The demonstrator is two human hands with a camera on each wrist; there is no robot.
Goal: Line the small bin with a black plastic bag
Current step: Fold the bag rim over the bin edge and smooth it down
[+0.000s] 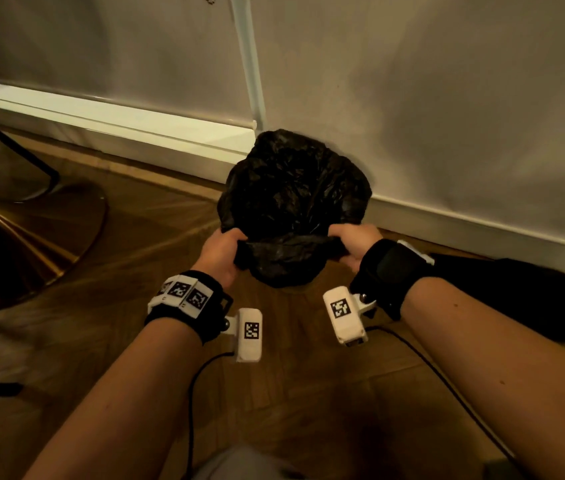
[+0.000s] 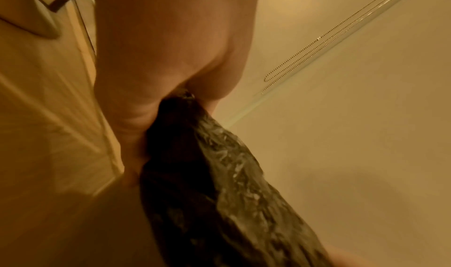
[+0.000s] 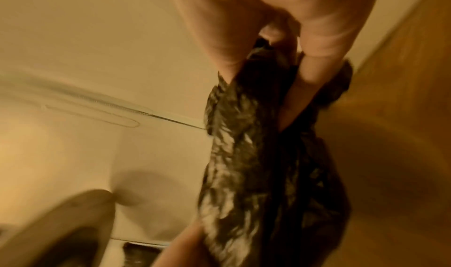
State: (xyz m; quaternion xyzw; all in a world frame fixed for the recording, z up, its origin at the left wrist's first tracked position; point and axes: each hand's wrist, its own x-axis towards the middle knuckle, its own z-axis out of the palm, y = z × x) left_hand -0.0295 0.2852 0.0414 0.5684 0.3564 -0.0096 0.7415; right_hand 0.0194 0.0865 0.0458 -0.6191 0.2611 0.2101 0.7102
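A crinkled black plastic bag [image 1: 291, 195] billows in a dome on the floor against the wall. The small bin does not show in the head view; the bag covers that spot. My left hand [image 1: 225, 251] grips the bag's near edge on the left, and my right hand [image 1: 350, 240] grips it on the right, with the edge stretched between them. In the left wrist view my left hand [image 2: 185, 95] pinches bunched bag film [image 2: 219, 194]. In the right wrist view the fingers of my right hand [image 3: 280, 45] curl round the bag [image 3: 244, 165].
A gold round base [image 1: 14, 244] with a dark stem stands on the wooden floor at the left. A white baseboard [image 1: 135, 129] and a white pipe [image 1: 250, 64] run along the wall. A dark object [image 1: 523, 296] lies at the right. A cable [image 1: 447, 375] trails from my right wrist.
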